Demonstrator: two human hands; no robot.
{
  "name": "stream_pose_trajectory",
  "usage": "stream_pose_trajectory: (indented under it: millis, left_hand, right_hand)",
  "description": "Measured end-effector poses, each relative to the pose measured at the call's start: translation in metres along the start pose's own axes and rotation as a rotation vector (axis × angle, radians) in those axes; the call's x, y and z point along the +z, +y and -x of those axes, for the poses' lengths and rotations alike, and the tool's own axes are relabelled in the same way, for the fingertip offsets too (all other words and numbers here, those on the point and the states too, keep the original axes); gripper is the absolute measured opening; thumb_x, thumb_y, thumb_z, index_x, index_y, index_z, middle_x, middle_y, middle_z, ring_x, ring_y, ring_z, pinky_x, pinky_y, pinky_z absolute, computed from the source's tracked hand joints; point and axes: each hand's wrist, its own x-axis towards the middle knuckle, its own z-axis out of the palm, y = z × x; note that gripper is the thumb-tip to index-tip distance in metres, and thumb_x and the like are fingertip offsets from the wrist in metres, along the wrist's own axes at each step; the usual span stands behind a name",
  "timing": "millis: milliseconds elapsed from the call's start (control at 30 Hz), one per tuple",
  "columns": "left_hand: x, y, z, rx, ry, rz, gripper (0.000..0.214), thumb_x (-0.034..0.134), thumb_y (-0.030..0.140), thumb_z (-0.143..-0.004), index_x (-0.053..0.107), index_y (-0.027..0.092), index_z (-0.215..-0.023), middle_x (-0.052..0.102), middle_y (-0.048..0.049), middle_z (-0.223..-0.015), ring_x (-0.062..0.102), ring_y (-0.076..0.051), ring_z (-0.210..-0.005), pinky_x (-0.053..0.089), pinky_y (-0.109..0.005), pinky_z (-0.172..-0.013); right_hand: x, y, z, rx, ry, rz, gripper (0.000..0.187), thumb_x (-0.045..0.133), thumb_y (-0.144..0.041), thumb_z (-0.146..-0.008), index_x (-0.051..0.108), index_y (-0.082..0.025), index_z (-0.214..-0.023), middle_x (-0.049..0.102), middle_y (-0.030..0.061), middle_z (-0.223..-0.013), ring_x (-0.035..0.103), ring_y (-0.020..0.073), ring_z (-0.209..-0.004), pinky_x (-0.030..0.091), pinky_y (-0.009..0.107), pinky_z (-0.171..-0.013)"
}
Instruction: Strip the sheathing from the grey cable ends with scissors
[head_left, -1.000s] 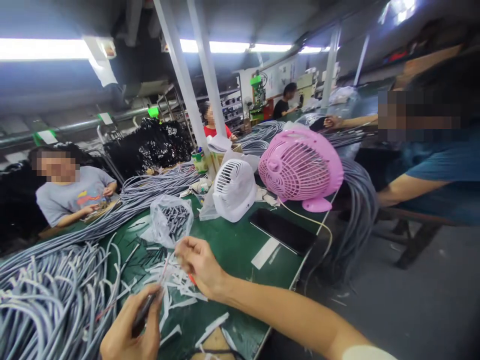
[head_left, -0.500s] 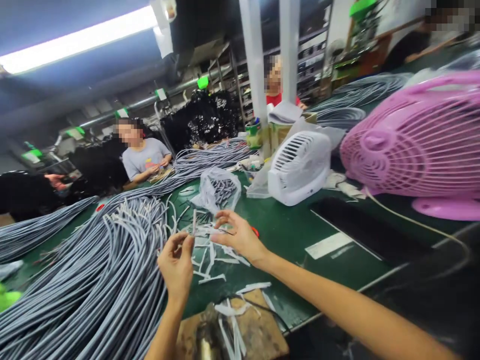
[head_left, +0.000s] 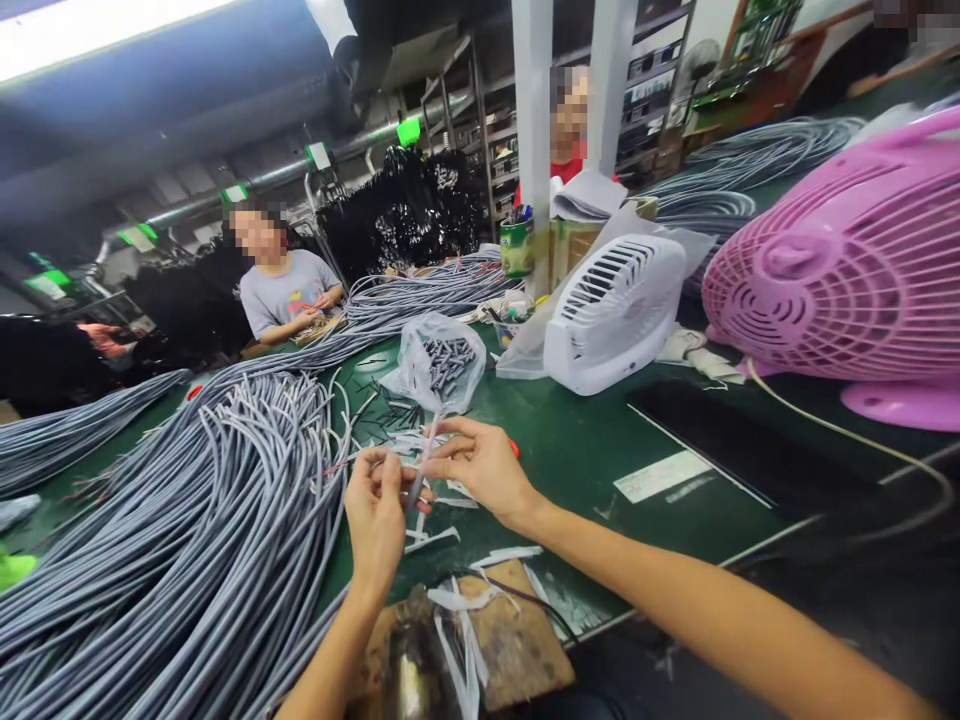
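My left hand (head_left: 377, 505) is closed with thumb and fingers pinched on a thin grey-and-white cable end (head_left: 430, 440) that slants upward between my hands. My right hand (head_left: 484, 468) pinches the same piece from the right, fingertips close to those of the left. The fingers partly hide how the piece runs. Behind and below my hands lie scattered white strips (head_left: 433, 538) on the green table (head_left: 559, 500). A large bundle of grey cables (head_left: 225, 520) with pale cut ends spreads beside my left hand.
Beyond my hands stands a clear plastic bag (head_left: 465, 385) of short grey pieces. A stained wooden block (head_left: 525, 640) with a metal cylinder (head_left: 411, 670) is at the near edge. To the right are a white fan (head_left: 615, 315) and a pink fan (head_left: 817, 290). Co-workers sit across the table.
My right hand, earlier apart with its fingers spread, has come to the piece at my left hand and closed on it. My left hand has shifted slightly right, and the view has tilted a little.
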Motion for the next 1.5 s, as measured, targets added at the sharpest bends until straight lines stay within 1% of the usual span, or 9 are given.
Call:
stream_pose_trajectory:
  millis: [167, 333, 600, 733, 833, 933, 1067, 1200, 1500]
  left_hand:
    - [0.004, -0.002, -0.002, -0.052, 0.026, 0.143, 0.035, 0.060, 0.049, -0.072, 0.039, 0.021, -0.075, 0.058, 0.0056, -0.061, 0.048, -0.006, -0.032, 0.034, -0.016, -0.030]
    - [0.008, 0.005, -0.006, -0.106, 0.095, 0.283, 0.043, 0.069, 0.047, -0.061, 0.037, 0.020, -0.071, 0.062, 0.0033, -0.068, 0.043, -0.004, -0.029, 0.023, -0.014, -0.026]
    - [-0.002, 0.017, -0.004, -0.199, -0.174, 0.344, 0.055, 0.076, 0.024, -0.047, 0.054, 0.016, -0.097, 0.067, -0.0045, -0.073, 0.037, -0.001, -0.039, 0.024, -0.012, -0.036]
    - [-0.006, 0.015, -0.007, -0.113, -0.183, 0.141, 0.040, 0.076, 0.023, -0.049, 0.065, 0.012, -0.086, 0.065, -0.0029, -0.065, 0.038, -0.002, -0.041, 0.025, -0.014, -0.036]
    - [-0.008, 0.013, -0.009, -0.065, -0.203, 0.062, 0.029, 0.075, 0.028, -0.055, 0.070, 0.010, -0.077, 0.062, -0.0028, -0.059, 0.040, -0.003, -0.042, 0.027, -0.016, -0.036]
    - [-0.008, 0.013, -0.007, -0.058, -0.253, 0.077, 0.028, 0.074, 0.031, -0.059, 0.071, 0.011, -0.078, 0.064, -0.0049, -0.062, 0.039, -0.003, -0.040, 0.026, -0.016, -0.035]
    - [-0.008, 0.015, -0.006, -0.058, -0.225, 0.100, 0.029, 0.075, 0.033, -0.058, 0.071, 0.011, -0.077, 0.064, -0.0057, -0.061, 0.035, -0.001, -0.036, 0.022, -0.015, -0.033]
    - [-0.009, 0.014, -0.005, -0.033, -0.177, 0.052, 0.032, 0.074, 0.033, -0.059, 0.071, 0.011, -0.081, 0.066, -0.0075, -0.063, 0.037, -0.002, -0.036, 0.025, -0.015, -0.033]
    - [-0.005, 0.015, 0.001, 0.042, -0.149, -0.063, 0.027, 0.075, 0.032, -0.058, 0.074, 0.013, -0.077, 0.062, -0.0033, -0.054, 0.038, -0.004, -0.038, 0.032, -0.016, -0.034]
  right_hand:
    - [0.002, -0.002, 0.002, -0.028, -0.014, 0.056, 0.036, 0.079, -0.021, -0.043, 0.058, -0.016, -0.071, 0.058, -0.0050, -0.051, 0.051, 0.0072, -0.045, 0.040, 0.020, -0.047]
    - [0.000, -0.001, 0.004, -0.052, -0.028, 0.086, 0.028, 0.072, -0.017, -0.050, 0.057, -0.016, -0.073, 0.055, -0.0049, -0.058, 0.051, 0.0059, -0.051, 0.040, 0.018, -0.049]
    - [-0.004, -0.001, 0.003, -0.056, -0.083, 0.085, 0.025, 0.067, -0.019, -0.059, 0.055, -0.017, -0.081, 0.058, -0.0014, -0.070, 0.056, 0.0080, -0.061, 0.045, 0.019, -0.056]
    - [-0.008, -0.006, 0.005, -0.094, -0.062, 0.119, 0.025, 0.069, -0.022, -0.060, 0.056, -0.017, -0.081, 0.055, -0.0016, -0.070, 0.055, 0.0080, -0.059, 0.045, 0.019, -0.054]
    - [-0.011, -0.009, 0.005, -0.194, -0.030, 0.164, 0.026, 0.070, -0.026, -0.060, 0.053, -0.018, -0.079, 0.055, -0.0010, -0.070, 0.055, 0.0094, -0.061, 0.044, 0.020, -0.053]
    - [-0.014, -0.013, 0.006, -0.342, 0.107, 0.282, 0.025, 0.065, -0.033, -0.068, 0.049, -0.019, -0.082, 0.055, -0.0019, -0.072, 0.047, 0.0057, -0.049, 0.037, 0.019, -0.045]
    - [-0.018, -0.017, 0.012, -0.718, 0.317, 0.733, 0.028, 0.060, -0.039, -0.076, 0.050, -0.020, -0.093, 0.055, -0.0022, -0.071, 0.041, 0.0070, -0.048, 0.033, 0.023, -0.048]
    - [-0.018, -0.017, 0.016, -1.081, 0.202, 1.148, 0.015, 0.048, -0.029, -0.088, 0.054, -0.018, -0.080, 0.060, 0.0003, -0.065, 0.050, 0.0117, -0.061, 0.030, 0.028, -0.062]
    - [-0.016, -0.013, 0.014, -1.181, 0.155, 1.301, 0.021, 0.047, -0.023, -0.089, 0.057, -0.016, -0.072, 0.060, 0.0008, -0.061, 0.048, 0.0136, -0.061, 0.025, 0.030, -0.063]
